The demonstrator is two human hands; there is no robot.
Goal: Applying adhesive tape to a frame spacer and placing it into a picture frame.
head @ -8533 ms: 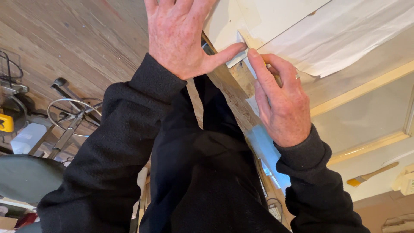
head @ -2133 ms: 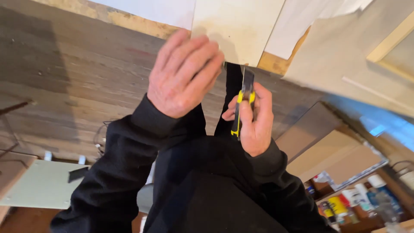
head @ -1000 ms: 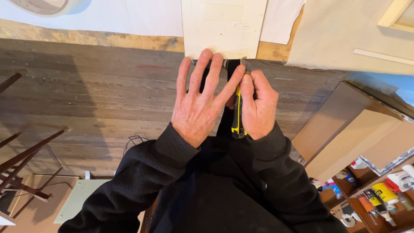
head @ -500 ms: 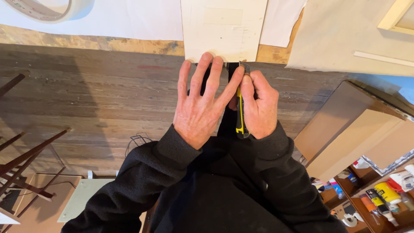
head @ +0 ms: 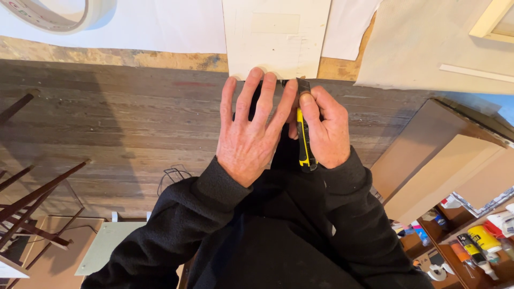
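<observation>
My right hand (head: 326,131) grips a yellow and black utility knife (head: 303,140), its tip at the near edge of a pale board (head: 276,37). My left hand (head: 251,134) lies flat beside it with fingers spread, the fingertips touching the same edge of the board. A dark strip beneath my hands is mostly hidden by them. Both arms are in black sleeves.
A roll of white tape (head: 53,16) lies at the far left on white paper (head: 160,27). Beige panels (head: 439,155) lean at the right above shelves of bottles (head: 476,241). Dark wooden floor (head: 107,118) and a dark wooden rack (head: 32,208) show below left.
The view swung from a slanted look to a level one at the board. My hands have come together at the board's edge and hardly moved in the last second.
</observation>
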